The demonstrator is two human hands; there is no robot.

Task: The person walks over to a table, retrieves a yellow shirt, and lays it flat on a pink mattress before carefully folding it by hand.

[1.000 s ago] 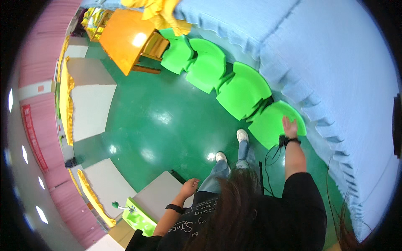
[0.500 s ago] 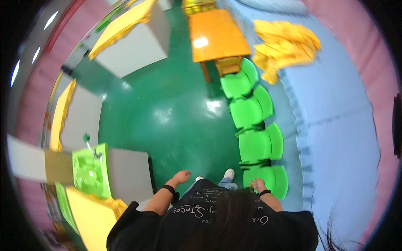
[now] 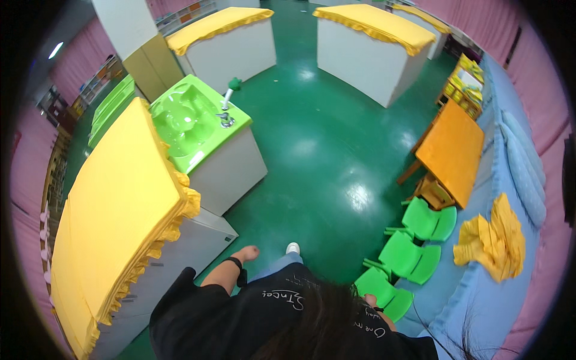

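Note:
My left hand [image 3: 247,253] hangs by my side, its wrist in a black band. I see nothing held in it, but its fingers are too small and blurred to read. Nearest to it is the white cabinet with a yellow ruffled cover [image 3: 126,198]. My right hand [image 3: 370,299] is lowered beside a green plastic chair [image 3: 384,291], partly hidden by hair and my dark shirt. Whether it touches the chair I cannot make out. One white shoe [image 3: 292,248] shows on the green floor [image 3: 300,186].
A green sink unit [image 3: 198,129] with a tap stands left. More green chairs [image 3: 411,257] line the right, beyond them an orange table [image 3: 451,153]. Yellow cloth [image 3: 493,240] lies crumpled on a blue padded bench [image 3: 444,306]. Yellow-covered cabinets [image 3: 360,57] stand ahead.
My view has swung left and forward, so the sink unit and left cabinet come closer to the middle while the chairs, table and cloth slide right and lower. Both hands stay lowered.

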